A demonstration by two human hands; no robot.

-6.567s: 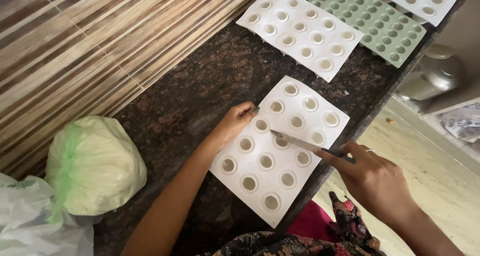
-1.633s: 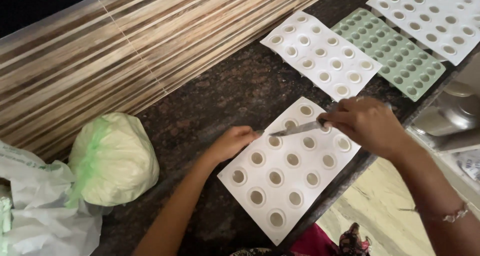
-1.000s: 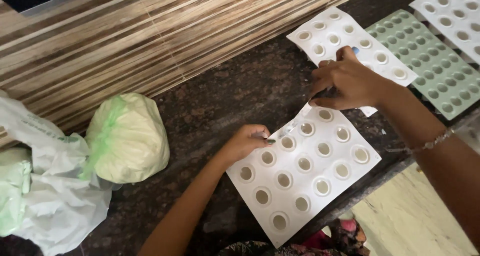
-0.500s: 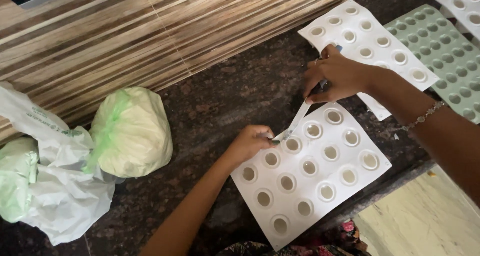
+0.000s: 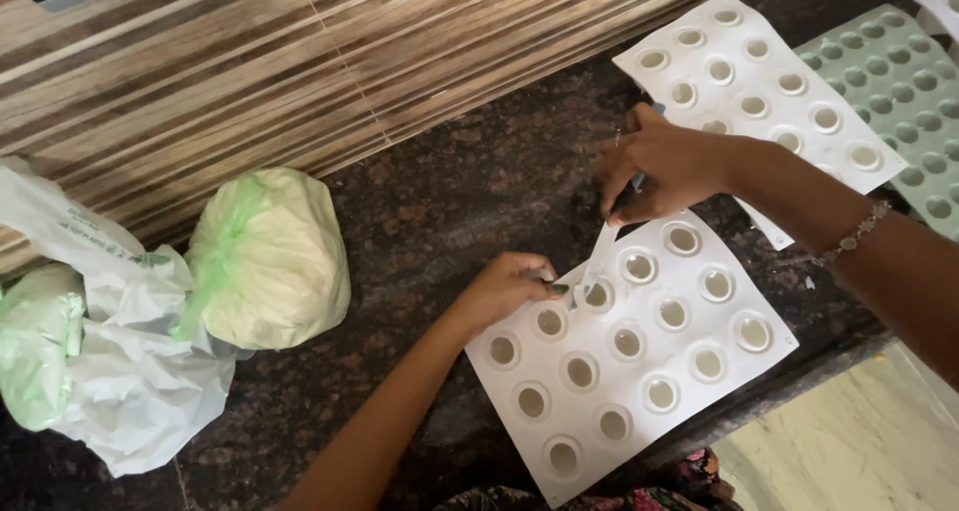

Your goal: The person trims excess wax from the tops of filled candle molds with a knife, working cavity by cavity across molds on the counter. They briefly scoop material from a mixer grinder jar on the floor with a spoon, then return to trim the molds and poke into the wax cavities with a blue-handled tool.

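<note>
Head view looks down on a white mould tray (image 5: 639, 371) with rows of round cups, lying at the near edge of a dark speckled stone counter (image 5: 450, 191); its near corner seems to reach just past the counter's edge. Each cup holds a pale disc. The left hand (image 5: 504, 289) rests on the tray's far-left corner, fingers curled and pressing down on the rim, with nothing gripped in it. The right hand (image 5: 664, 166) hovers just beyond the tray's far edge, fingers pinched shut around the handle of a slim knife (image 5: 599, 256). The blade slants down and towards the left hand, its tip meeting a cup in the corner of the tray, right beside the left fingertips; whether the tip is inside the cup or on its rim is hard to tell. A beaded bracelet (image 5: 854, 236) sits on the right wrist.

Beyond the right hand lies a second white mould tray (image 5: 789, 91), partly under that hand, and to its right a pale green mould tray (image 5: 899, 91). Well to the left on the counter sits a tied pale green bag (image 5: 265, 261), touching a crumpled white plastic bag (image 5: 130, 371). A striped brown wall (image 5: 300, 61) runs behind the counter.
</note>
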